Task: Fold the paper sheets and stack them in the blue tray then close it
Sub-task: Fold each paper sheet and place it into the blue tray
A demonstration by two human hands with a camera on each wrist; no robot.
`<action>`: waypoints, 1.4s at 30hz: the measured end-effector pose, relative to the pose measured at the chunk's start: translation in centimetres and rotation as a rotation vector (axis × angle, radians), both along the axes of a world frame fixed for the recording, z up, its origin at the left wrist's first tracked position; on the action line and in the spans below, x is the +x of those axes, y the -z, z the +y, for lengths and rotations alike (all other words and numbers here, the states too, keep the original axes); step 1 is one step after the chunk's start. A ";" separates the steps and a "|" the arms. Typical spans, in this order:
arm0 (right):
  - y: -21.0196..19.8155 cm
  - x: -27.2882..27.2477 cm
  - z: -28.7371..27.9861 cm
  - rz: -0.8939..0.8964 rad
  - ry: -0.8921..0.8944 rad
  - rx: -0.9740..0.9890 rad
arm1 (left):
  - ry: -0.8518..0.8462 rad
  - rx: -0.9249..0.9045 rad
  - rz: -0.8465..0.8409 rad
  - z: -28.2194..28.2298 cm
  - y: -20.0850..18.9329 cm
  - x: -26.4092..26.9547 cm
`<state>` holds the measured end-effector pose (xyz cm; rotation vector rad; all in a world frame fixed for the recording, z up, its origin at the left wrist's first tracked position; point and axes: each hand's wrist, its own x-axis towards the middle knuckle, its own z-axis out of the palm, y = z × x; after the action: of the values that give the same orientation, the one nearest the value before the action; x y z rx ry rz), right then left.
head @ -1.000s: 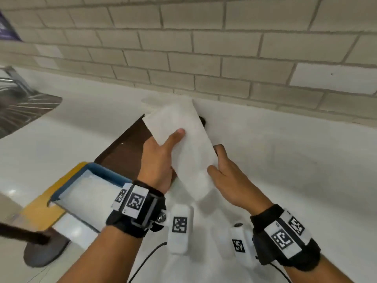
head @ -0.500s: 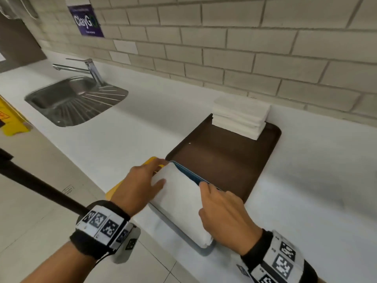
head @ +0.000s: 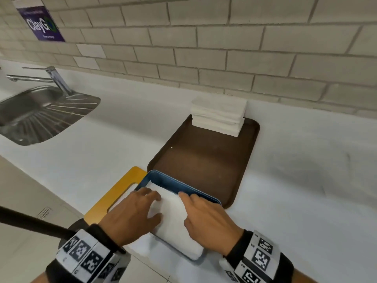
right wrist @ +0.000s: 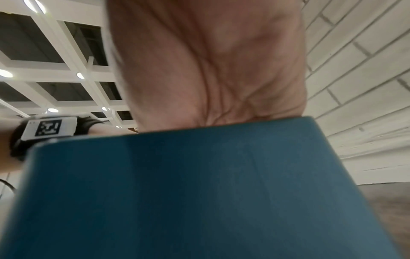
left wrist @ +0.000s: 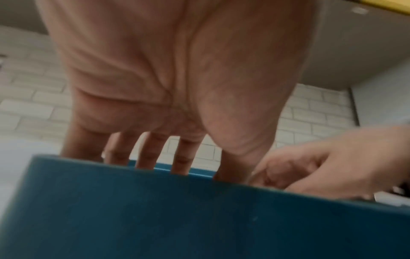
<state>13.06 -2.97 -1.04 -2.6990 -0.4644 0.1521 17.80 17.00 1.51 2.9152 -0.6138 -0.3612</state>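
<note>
**Both hands flat on folded paper in the blue tray**

A folded white paper sheet point(head: 175, 219) lies in the blue rectangular plastic tray point(head: 173, 181), which sits at the near edge of the white surface point(head: 295, 180). The sheet's near right end reaches over the tray's near rim. The left hand point(head: 132, 215) rests on the left part of the sheet, fingers spread and laid nearly straight, the thumb pointing right across the paper. The right hand point(head: 206, 219) lies on the right part of the sheet, its index finger stretched toward the tray's far wall; the other fingers look loosely bent, and neither hand grasps anything. The paper shows between the two hands.

From the left wrist view, the left hand's fingers point(left wrist: 146, 154) reach down behind the tray's blue wall point(left wrist: 199, 219), with the right hand point(left wrist: 332, 163) close on the right. In the right wrist view the blue wall point(right wrist: 199, 192) hides the right hand's fingers, so only the palm point(right wrist: 210, 70) shows.

A yellow flat board point(head: 120, 190) lies under the tray's left side. Just beyond the tray, a dark brown rectangular serving tray point(head: 204, 164) carries a stack of white paper sheets point(head: 218, 117) at its far end, near the grey brick wall point(head: 224, 48). Far left sit a steel sink point(head: 40, 113) and tap point(head: 51, 76), with a purple sign point(head: 40, 25) on the wall above.
</note>
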 end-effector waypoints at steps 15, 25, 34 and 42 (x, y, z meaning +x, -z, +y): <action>-4.7 -4.4 -13.4 -0.064 0.158 0.459 | -0.012 0.035 -0.191 -6.2 -5.9 1.1; 1.2 -12.2 -40.9 0.323 0.735 -0.185 | 0.287 -0.237 -0.029 -31.5 -6.6 -2.4; 4.3 -13.9 -47.3 0.324 0.744 -0.092 | 0.476 -0.046 0.154 -47.8 3.4 -4.4; 3.7 -13.4 -49.0 0.366 0.998 -0.109 | 0.558 0.161 -0.021 -55.1 4.4 -3.1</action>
<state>-0.29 -51.98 -4.76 -2.5777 1.0006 0.3674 14.71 -38.08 -2.94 2.8428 -1.4661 -0.4548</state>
